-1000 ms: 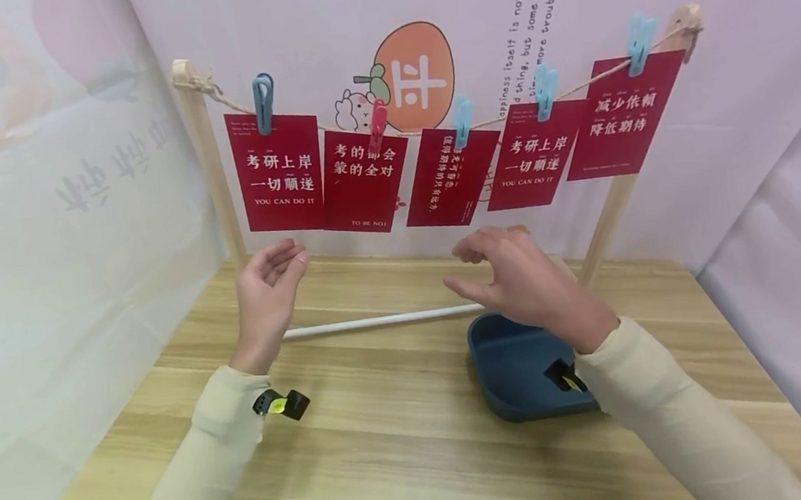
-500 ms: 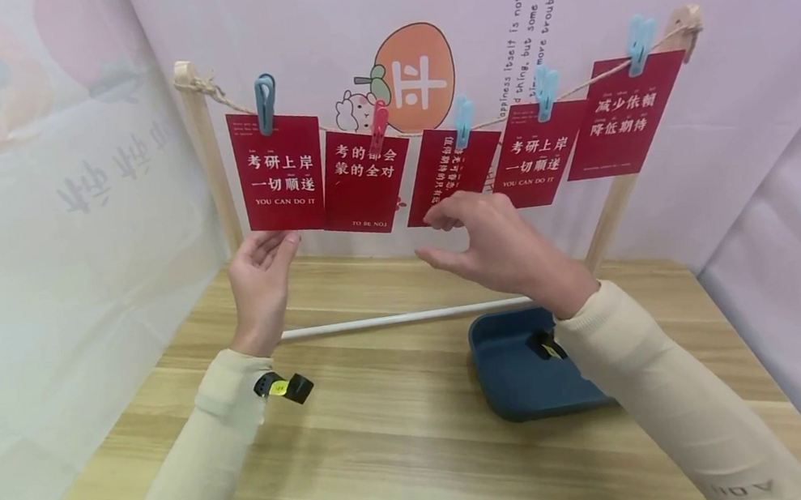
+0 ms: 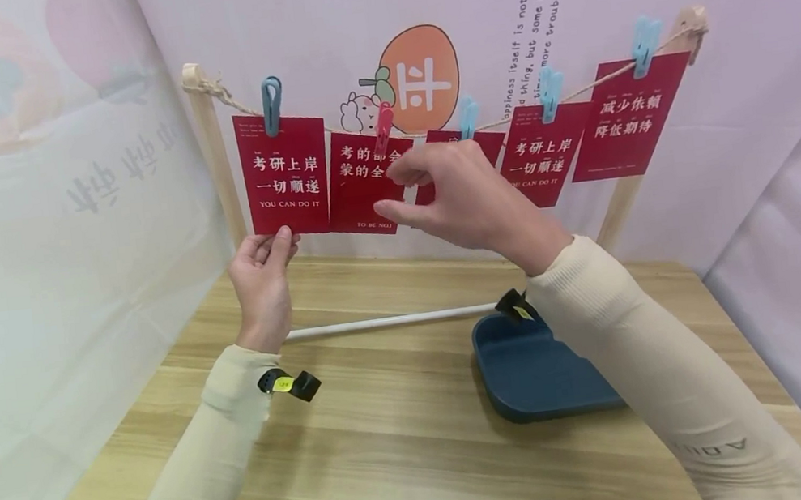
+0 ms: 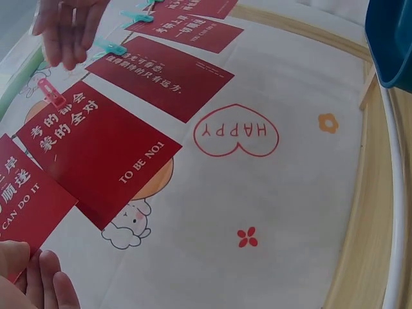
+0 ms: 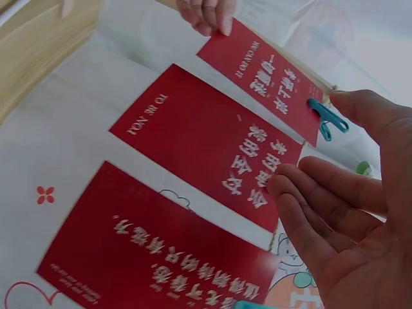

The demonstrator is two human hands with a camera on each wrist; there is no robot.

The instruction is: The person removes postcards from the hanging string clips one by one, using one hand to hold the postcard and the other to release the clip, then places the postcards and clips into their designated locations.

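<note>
Red printed cards hang by clothespins from a twine line (image 3: 582,90). At the far left, my left hand (image 3: 262,285) pinches the bottom edge of a card (image 3: 283,164), thumb in front. A blue clothespin (image 3: 272,106) clips this card at its top. My right hand (image 3: 464,198) is raised before the middle cards, fingers loosely bent, thumb apart, holding nothing. It partly hides the third card (image 3: 492,142). In the head view its fingertips overlap the second card (image 3: 358,197), which hangs from a pink clothespin (image 3: 383,127). The right wrist view shows the right palm (image 5: 360,257) facing the line.
Wooden posts stand at the left (image 3: 206,124) and right (image 3: 690,20), bearing the twine. A white rod (image 3: 393,321) lies across the wooden table (image 3: 377,448). The dark blue tray (image 3: 557,411) sits at the right, partly under my right forearm. Printed cloth (image 3: 304,32) hangs behind.
My left hand has risen to the leftmost card and now pinches its bottom edge. The right hand has moved left and up, from above the tray to before the middle cards.
</note>
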